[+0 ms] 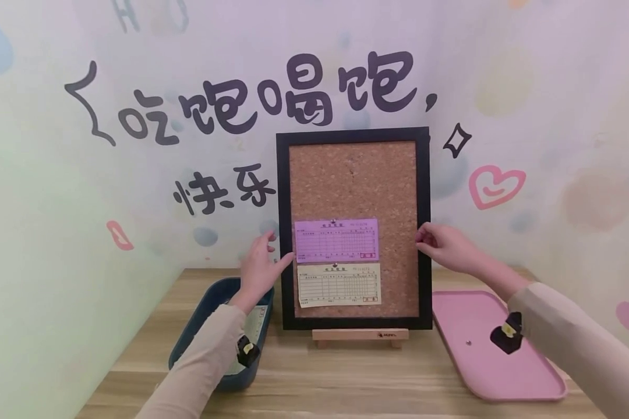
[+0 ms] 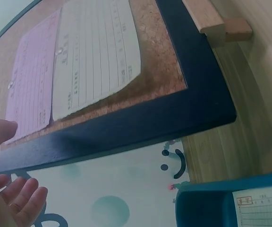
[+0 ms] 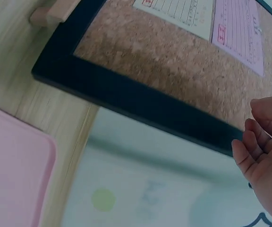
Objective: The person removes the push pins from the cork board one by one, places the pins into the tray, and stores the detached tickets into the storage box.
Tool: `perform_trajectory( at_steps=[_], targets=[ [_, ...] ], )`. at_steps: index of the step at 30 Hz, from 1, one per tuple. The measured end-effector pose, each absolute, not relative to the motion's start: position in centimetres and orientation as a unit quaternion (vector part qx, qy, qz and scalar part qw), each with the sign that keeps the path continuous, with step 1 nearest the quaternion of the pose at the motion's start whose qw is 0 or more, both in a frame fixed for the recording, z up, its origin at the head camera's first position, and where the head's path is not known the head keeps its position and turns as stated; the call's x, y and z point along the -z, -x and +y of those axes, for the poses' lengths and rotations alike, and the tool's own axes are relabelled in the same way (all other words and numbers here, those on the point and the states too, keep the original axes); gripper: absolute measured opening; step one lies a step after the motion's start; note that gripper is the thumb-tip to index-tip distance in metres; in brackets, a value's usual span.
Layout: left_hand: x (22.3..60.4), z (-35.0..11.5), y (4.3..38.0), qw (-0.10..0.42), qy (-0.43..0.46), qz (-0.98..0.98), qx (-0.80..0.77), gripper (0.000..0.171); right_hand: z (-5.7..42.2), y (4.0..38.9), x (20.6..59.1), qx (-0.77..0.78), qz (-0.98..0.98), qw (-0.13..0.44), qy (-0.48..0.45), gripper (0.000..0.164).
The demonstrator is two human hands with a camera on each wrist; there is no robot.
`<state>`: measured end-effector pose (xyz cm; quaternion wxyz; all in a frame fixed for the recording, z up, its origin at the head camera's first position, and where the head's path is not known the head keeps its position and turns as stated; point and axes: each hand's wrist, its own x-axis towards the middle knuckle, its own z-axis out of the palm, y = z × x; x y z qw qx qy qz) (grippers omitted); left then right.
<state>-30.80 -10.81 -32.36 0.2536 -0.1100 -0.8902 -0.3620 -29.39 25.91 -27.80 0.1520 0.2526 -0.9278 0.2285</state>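
Note:
A black-framed cork board (image 1: 353, 186) leans on a small wooden easel (image 1: 360, 334). Pinned low on its left half are a purple receipt slip (image 1: 335, 240) and, directly below, a pale yellow receipt slip (image 1: 339, 285). At the board's left edge is my left hand (image 1: 259, 265). Its thumb points over the frame near the purple slip, and its fingers spread apart outside the frame. My right hand (image 1: 442, 241) is at the right edge, fingers bent and thumb close to the index finger. Whether it touches the frame or pinches something small is hidden.
On the left stands a dark blue basket (image 1: 180, 343) with pale green slips (image 2: 263, 208) inside. A pink tray (image 1: 503, 372) lies at the right, bearing a small metallic pin (image 1: 469, 343). Behind the wooden table (image 1: 367, 384) hangs a printed backdrop (image 1: 555, 87).

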Motion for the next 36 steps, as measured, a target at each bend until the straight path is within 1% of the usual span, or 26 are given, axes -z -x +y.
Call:
perform_trajectory(
  at_steps=[4, 8, 14, 21, 29, 36],
  targets=[
    [32.7, -10.2, 30.8, 0.264, 0.115, -0.895, 0.341, 0.065, 24.4, 30.0, 27.4, -0.227, -0.929, 0.143, -0.256, 0.011],
    [33.0, -9.6, 30.9, 0.273, 0.116, -0.897, 0.329, 0.071, 22.7, 30.5, 26.9, -0.243, -0.924, 0.132, -0.262, 0.011],
    [33.1, -9.0, 31.2, 0.274, 0.107, -0.897, 0.331, 0.079, 19.9, 31.1, 25.9, -0.240, -0.918, 0.143, -0.280, 0.009],
    [33.3, -8.7, 31.6, 0.289, 0.103, -0.890, 0.337, 0.082, 17.3, 32.0, 25.2, -0.240, -0.917, 0.148, -0.281, 0.010],
    [34.0, -8.6, 32.0, 0.294, 0.099, -0.886, 0.346, 0.085, 15.7, 32.8, 25.3, -0.248, -0.917, 0.155, -0.273, 0.011],
    [34.2, -8.5, 32.1, 0.293, 0.096, -0.888, 0.340, 0.084, 15.4, 33.2, 25.8, -0.255, -0.915, 0.161, -0.269, 0.010]
  ],
)
